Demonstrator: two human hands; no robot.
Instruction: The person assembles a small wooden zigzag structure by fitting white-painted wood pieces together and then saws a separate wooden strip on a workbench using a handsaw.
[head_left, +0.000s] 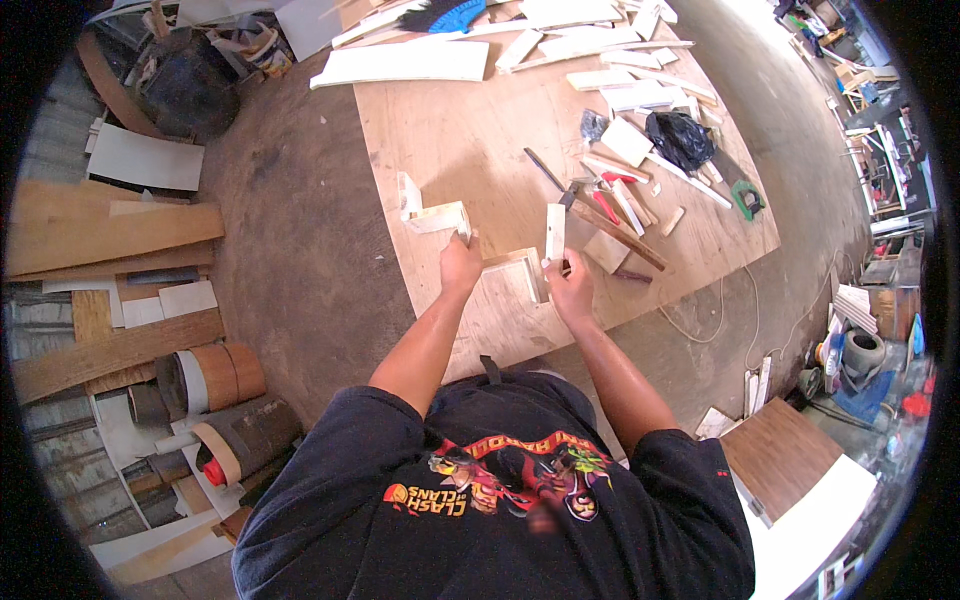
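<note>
My left hand [460,261] is closed on a pale L-shaped wooden piece [435,217] near the left edge of the plywood table [445,325]. My right hand [570,280] grips a short pale wooden batten [555,230], held upright in the view. Between my hands a pale wooden corner piece [529,272] lies on the table. Just beyond my right hand are a dark metal tool [548,174], red-handled tools [606,207], brown wooden strips [630,243] and pale offcuts.
A green-handled saw [746,198], a black plastic bag [678,140], a blue brush [455,14] and several white boards [400,62] occupy the table. Boards [120,230] and rolls [215,375] line the left. A cord [720,315] runs on the floor at right, near piled materials.
</note>
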